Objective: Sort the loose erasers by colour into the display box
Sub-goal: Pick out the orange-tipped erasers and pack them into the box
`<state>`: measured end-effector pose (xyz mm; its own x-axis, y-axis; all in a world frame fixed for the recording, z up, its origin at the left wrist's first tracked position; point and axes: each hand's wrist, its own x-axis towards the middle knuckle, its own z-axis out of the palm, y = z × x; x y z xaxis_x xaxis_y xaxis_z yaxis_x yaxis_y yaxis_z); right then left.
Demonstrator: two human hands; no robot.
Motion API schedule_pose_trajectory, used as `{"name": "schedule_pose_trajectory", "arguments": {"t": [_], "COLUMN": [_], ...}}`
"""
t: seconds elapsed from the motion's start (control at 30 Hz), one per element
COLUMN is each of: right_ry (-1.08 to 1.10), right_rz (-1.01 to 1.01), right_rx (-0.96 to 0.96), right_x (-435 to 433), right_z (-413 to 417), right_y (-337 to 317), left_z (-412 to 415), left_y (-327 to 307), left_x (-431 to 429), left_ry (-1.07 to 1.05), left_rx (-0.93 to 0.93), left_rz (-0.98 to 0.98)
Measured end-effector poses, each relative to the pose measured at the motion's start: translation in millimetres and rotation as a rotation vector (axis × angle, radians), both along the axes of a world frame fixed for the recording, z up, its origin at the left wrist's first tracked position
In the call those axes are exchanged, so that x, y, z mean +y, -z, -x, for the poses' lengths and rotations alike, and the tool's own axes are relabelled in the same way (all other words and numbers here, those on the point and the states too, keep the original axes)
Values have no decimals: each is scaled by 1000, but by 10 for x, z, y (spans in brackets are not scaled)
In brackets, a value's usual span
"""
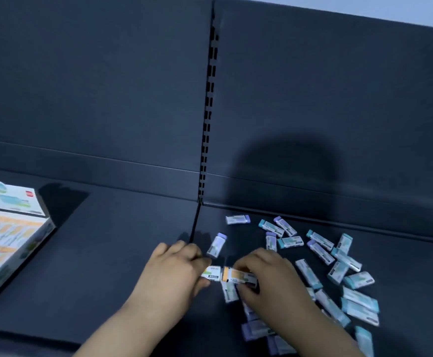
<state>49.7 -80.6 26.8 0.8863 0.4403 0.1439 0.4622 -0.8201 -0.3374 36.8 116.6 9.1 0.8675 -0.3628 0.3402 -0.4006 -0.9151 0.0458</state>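
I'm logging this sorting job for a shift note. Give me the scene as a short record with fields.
surface: dark shelf
display box: far left, open, orange rows inside
loose erasers: scattered at right, teal and purple ends
left hand: gripping an eraser
right hand: gripping an orange-ended eraser
position of hands: meeting between box and pile
stage: many erasers not yet in the box

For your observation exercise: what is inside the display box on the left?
The display box holds rows of erasers with orange ends, packed side by side. Its near wall hides the lowest part, and blur prevents a count.
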Motion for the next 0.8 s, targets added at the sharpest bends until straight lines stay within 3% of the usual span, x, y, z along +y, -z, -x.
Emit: {"name": "schedule_pose_trajectory", "arguments": {"t": [0.43,0.8], "right_ry": [176,156], "right_rz": [26,25], "right_rx": [-91,-71], "right_x": [1658,2171], "right_z": [461,840], "right_y": [-54,-157], "left_z": [184,577], "left_y": [-146,-157], "left_x": [1620,2130], "left_ry": [186,154], "left_rx": [-98,-67], "left_rz": [2,72]}}
